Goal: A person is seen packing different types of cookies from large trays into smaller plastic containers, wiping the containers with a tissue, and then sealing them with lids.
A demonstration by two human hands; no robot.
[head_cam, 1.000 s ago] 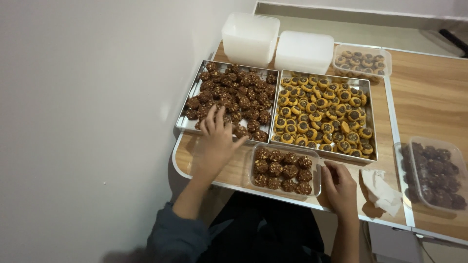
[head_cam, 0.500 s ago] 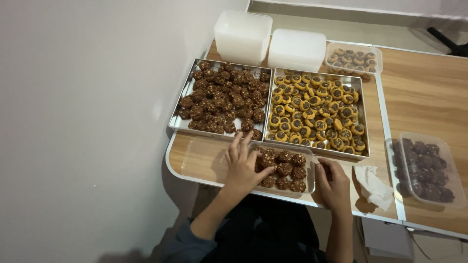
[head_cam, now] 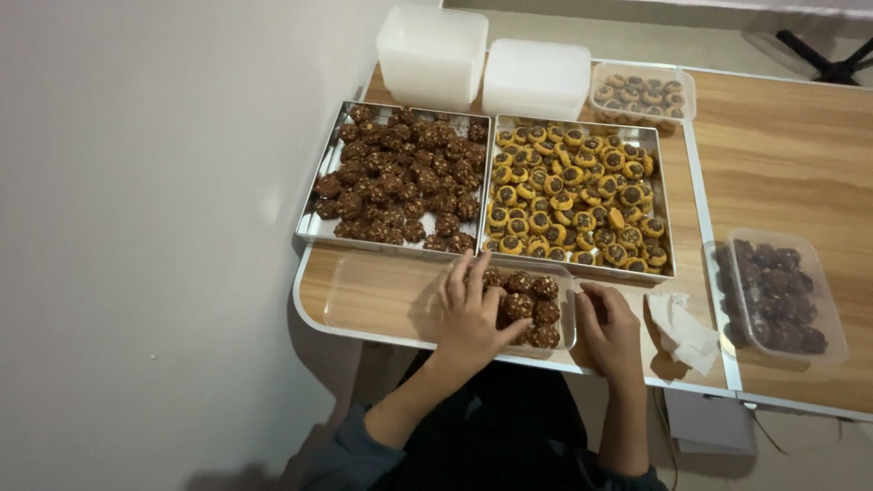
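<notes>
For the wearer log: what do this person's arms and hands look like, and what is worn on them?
Both hands, left hand and right hand, are bare: no gloves, and no rings or watch that I can make out. The forearms are uncovered; a dull blue-grey sleeve is pushed up on the left arm.

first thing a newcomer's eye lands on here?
Probably the two metal trays side by side at the table's far edge: dark chocolate cookies on the left, yellow chocolate-centred cookies on the right. Next, near the front edge, the left hand lies over a clear plastic container of dark cookies, with the right hand at its right end.
</notes>
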